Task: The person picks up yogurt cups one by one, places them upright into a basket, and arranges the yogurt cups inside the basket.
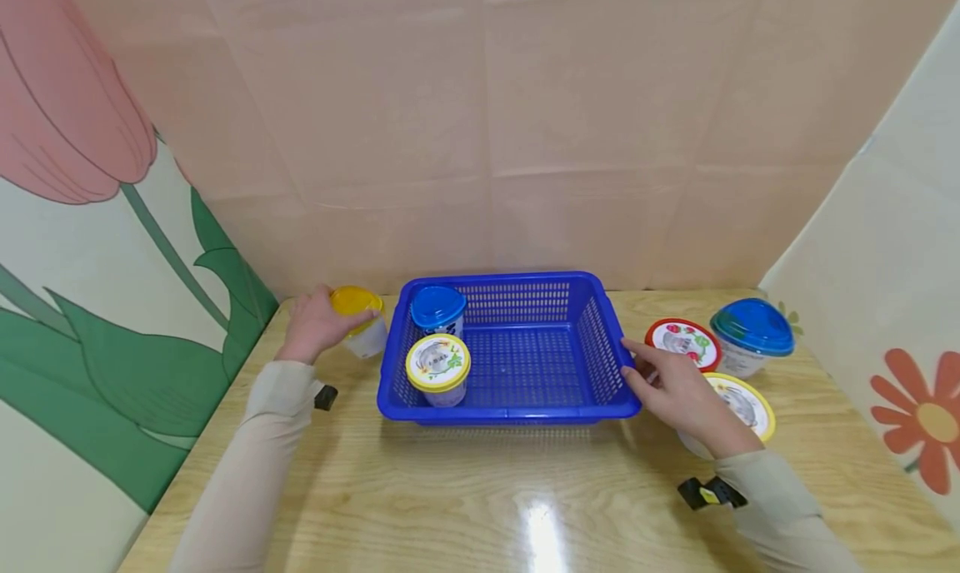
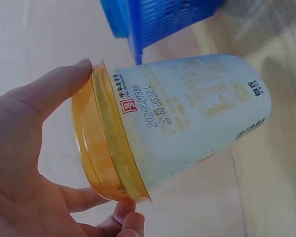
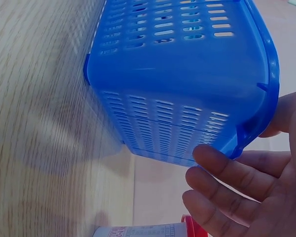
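At the left, my left hand (image 1: 315, 323) grips a cup with an orange-yellow lid (image 1: 356, 301) by its lid, thumb on one side and fingers on the other. Printed text shows on the pale cup body (image 2: 192, 113) in the left wrist view; whether its base touches the table I cannot tell. My right hand (image 1: 678, 390) holds the right rim of a blue plastic basket (image 1: 510, 413), its thumb at the rim and fingers against the outer wall. Inside the basket's left end stand a blue-lidded cup (image 1: 438, 306) and a yellow-rimmed, white-lidded cup (image 1: 438, 365).
Right of the basket stand a red-rimmed cup (image 1: 682, 344), a blue-lidded cup (image 1: 752, 327) and a yellow-rimmed cup (image 1: 742, 402) partly behind my right hand. All rest on a wooden table (image 1: 465, 498), with a draped back wall (image 1: 487, 140) behind.
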`<action>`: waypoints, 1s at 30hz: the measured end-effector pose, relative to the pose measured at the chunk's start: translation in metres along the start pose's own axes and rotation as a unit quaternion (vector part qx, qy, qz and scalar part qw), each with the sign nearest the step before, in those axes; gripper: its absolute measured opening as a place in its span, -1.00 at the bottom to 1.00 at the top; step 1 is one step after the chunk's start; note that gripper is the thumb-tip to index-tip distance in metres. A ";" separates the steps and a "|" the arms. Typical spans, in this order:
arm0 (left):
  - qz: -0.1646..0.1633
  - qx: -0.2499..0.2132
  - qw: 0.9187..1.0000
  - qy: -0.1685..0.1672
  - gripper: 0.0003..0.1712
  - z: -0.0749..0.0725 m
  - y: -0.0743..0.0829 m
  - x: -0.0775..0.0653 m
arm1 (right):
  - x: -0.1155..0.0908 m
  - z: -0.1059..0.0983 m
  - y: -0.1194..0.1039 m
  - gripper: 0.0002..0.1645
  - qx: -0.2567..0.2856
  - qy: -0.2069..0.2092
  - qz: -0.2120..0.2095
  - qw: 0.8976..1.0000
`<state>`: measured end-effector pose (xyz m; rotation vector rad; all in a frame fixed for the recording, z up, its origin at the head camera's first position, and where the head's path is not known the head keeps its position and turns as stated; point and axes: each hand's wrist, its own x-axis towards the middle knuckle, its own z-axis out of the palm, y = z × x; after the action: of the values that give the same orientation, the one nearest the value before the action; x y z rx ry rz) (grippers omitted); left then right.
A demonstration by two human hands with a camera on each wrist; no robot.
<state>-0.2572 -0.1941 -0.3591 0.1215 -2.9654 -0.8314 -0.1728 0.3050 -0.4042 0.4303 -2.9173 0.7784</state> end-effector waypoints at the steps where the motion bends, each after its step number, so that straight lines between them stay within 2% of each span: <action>1: 0.001 -0.001 1.000 0.004 0.11 -0.001 0.001 0.000 | 0.000 0.000 0.000 -0.40 0.000 0.001 0.000 1.000; 13: 0.023 0.003 0.997 0.071 0.11 -0.011 0.020 -0.004 | 0.001 0.001 0.000 -0.39 0.001 -0.003 0.010 1.000; 22: 0.037 -0.007 0.996 0.083 0.18 -0.021 0.034 -0.002 | 0.000 0.001 0.000 -0.38 0.003 -0.002 0.013 1.000; 30: 0.026 -0.010 0.997 0.078 0.20 -0.024 0.044 -0.002 | 0.000 0.001 0.000 -0.38 0.000 0.000 0.012 1.000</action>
<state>-0.2558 -0.1685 -0.3156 0.1026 -2.8022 -0.8071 -0.1724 0.3042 -0.4052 0.3963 -2.9269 0.7828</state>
